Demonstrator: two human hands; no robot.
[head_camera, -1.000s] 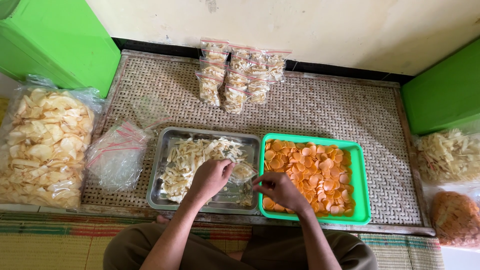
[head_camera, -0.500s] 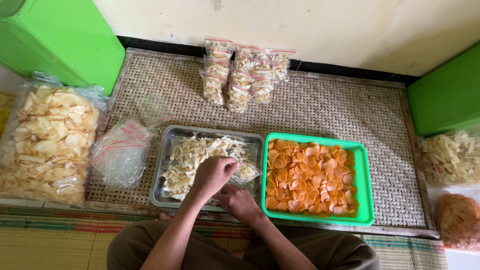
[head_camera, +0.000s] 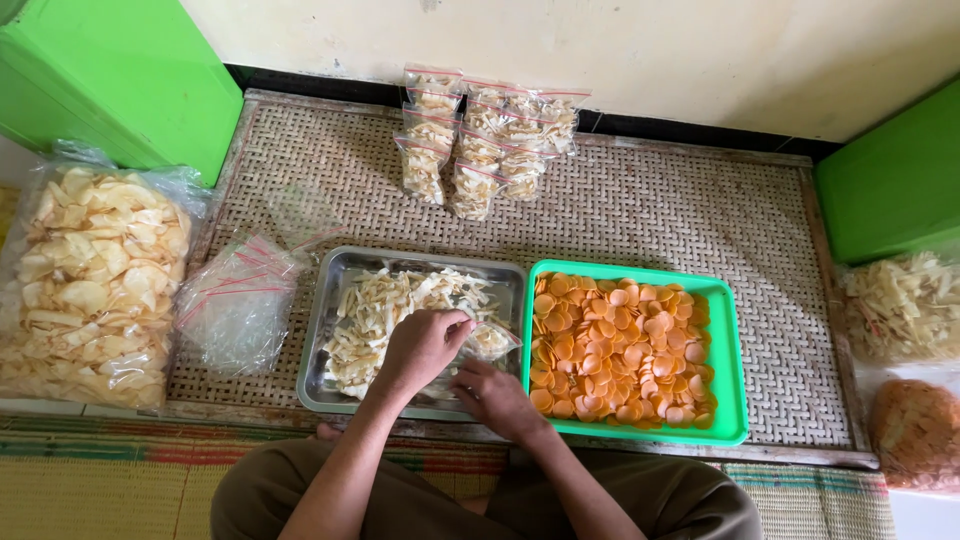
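Left hand: forearm rises from 6 o'clock, angled slightly right, with the hand palm-down over the metal tray. Fingers are curled around a small clear bag at its mouth, and the bag rests on the pale chip strips in the tray's right half.

Right hand: forearm enters from 5 o'clock, with the hand lying low at the tray's near right corner, just below the left hand. Its fingers reach toward the bag's lower edge; whether they pinch it or merely touch it cannot be told.

The green tray of round orange chips sits touching the metal tray's right side. Both trays stand on the woven surface.

At 12 o'clock on the surface, a cluster of filled small packets. At 9 o'clock of the metal tray, a heap of empty clear bags; further left, a large sack of pale crackers.
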